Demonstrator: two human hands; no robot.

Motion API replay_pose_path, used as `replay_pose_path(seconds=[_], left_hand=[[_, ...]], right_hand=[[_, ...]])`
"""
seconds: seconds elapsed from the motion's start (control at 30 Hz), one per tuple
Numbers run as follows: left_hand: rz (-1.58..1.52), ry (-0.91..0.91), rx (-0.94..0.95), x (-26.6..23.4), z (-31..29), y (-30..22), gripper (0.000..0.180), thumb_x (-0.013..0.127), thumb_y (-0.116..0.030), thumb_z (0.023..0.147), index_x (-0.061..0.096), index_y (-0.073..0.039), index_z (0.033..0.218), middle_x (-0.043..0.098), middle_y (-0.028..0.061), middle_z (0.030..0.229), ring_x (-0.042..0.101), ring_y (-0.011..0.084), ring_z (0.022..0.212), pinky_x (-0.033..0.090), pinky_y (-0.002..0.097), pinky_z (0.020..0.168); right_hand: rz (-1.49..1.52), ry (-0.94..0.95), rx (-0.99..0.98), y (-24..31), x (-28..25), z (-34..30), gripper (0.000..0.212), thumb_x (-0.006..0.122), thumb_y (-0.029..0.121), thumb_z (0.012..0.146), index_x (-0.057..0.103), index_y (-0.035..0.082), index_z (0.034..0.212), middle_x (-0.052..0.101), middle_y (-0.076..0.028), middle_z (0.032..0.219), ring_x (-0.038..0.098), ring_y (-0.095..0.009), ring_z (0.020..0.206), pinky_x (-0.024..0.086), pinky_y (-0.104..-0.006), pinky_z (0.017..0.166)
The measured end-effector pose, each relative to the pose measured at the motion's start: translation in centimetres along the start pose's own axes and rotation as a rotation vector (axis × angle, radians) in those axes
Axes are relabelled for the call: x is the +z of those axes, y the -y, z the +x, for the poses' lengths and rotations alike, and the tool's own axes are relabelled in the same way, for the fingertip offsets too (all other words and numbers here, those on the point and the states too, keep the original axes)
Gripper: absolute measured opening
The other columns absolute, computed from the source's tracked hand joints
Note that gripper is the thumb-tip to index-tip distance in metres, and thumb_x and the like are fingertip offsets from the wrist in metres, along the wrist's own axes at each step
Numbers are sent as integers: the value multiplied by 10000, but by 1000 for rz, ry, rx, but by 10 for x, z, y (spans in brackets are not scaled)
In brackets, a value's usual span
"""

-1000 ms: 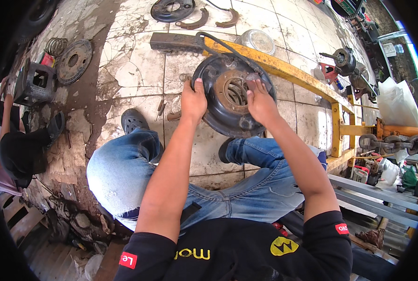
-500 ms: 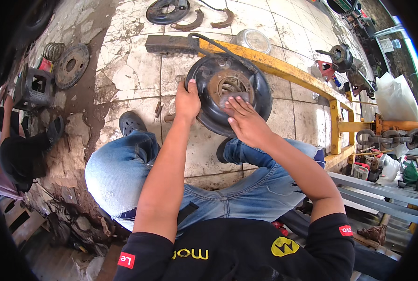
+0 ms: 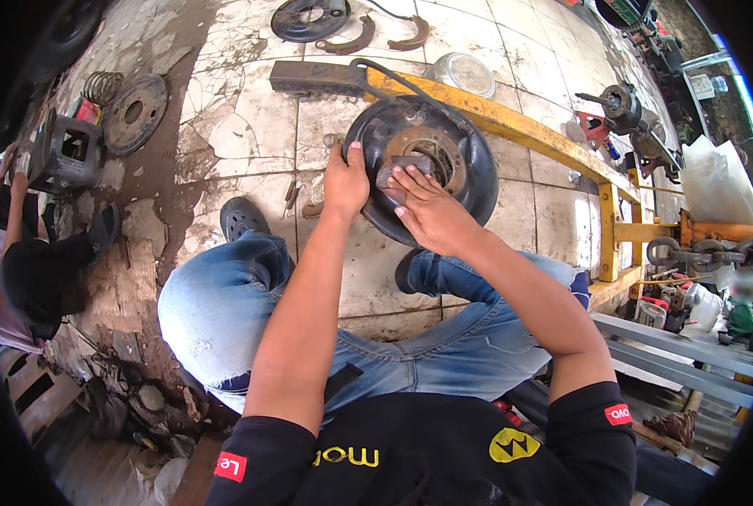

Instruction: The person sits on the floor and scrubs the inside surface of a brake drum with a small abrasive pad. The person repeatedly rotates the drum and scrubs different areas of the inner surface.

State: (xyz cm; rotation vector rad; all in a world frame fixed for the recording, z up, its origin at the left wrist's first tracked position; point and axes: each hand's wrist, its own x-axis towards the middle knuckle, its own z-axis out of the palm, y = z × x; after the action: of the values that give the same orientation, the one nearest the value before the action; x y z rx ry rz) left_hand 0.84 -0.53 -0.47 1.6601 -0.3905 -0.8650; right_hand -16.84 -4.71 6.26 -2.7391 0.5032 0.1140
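A round black brake backing plate [image 3: 480, 187] with a rusty centre ring [image 3: 410, 139] stands tilted in front of me. My left hand [image 3: 345, 184] is closed on its left rim, thumb over the near face. With fingers nearly straight, my right hand [image 3: 435, 215] presses a small dark piece of sandpaper [image 3: 385, 178] against the lower left of the ring. The sandpaper covers part of the central hole, and my fingers hide part of it.
A yellow metal frame [image 3: 511, 122] runs behind the plate to the right. Curved brake shoes [image 3: 351, 38], another backing plate [image 3: 296, 21] and a round tin [image 3: 461, 74] lie beyond. At left are a rusty disc [image 3: 136, 114], a coil spring [image 3: 103, 87] and another person's leg [image 3: 43, 278].
My right hand has slid the sandpaper leftward across the ring, uncovering more of the hole's right side. My left hand keeps its hold on the rim. The whole view has shifted slightly.
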Motion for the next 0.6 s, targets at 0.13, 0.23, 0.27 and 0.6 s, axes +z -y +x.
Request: replay_pose_path(seconds=[0.13,0.23,0.27,0.6], left_hand=[[-131,69,-72,-2,-12,-12,451,462,-335,1025,518,58,1239,640,215,1123,615,278,996,464,362,892],[-259,58,-81,0,-11,-9,430,451,-335,1033,520,38,1235,640,177,1093,599,236,970,465,348,875],[-294,58,-90,1,-12,-9,437,446,-339,1034,516,37,1245,639,176,1100,599,239,983,465,348,881],[-335,3,-116,0,-12,-2,558,322,-421,1052,491,51,1298,582,197,1251,555,264,1138,413,347,989]], right_hand=[[-60,101,-37,-7,-7,-30,436,375,248,1028,461,31,1396,317,-178,1535,265,-340,1437,229,-462,1178],[-78,109,-23,-8,-8,-36,448,377,272,1027,455,41,1403,306,-173,1542,280,-336,1430,253,-472,1165],[-84,72,-10,-6,-4,-27,451,379,276,1026,455,40,1403,312,-174,1539,283,-335,1429,256,-472,1164],[-67,62,-57,-7,-7,-19,453,386,262,1019,465,6,1384,357,-195,1509,305,-344,1418,258,-460,1163]])
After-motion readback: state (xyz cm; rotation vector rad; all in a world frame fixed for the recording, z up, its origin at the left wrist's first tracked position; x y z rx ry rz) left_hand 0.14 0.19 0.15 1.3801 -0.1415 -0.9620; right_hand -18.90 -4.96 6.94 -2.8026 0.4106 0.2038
